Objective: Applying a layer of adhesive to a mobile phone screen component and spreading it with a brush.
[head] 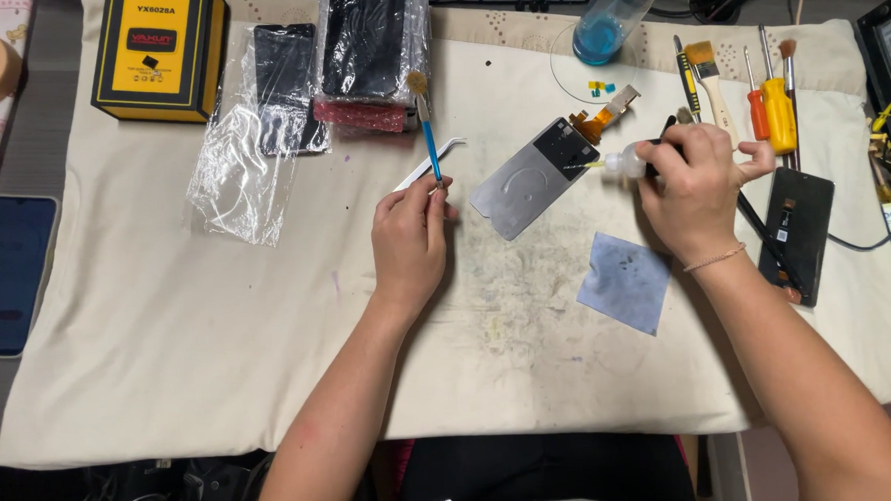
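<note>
On the stained cream cloth, a flat grey panel with a dark corner patch and an orange flex tail lies tilted between the two hands. The left hand pinches a thin blue-handled brush between closed fingertips, bristles pointing away; white tweezers lie just behind it. The right hand is wrapped tight round a small clear bottle, whose fine nozzle points at the panel's dark edge. A square grey wipe lies near the right wrist, and a black phone sits beyond that forearm. Crinkled plastic bags holding dark screens and a yellow box stand at the far left. A blue-liquid bottle, a flat paintbrush and orange and yellow screwdrivers line the far right. Nothing lies between either hand and the panel.
</note>
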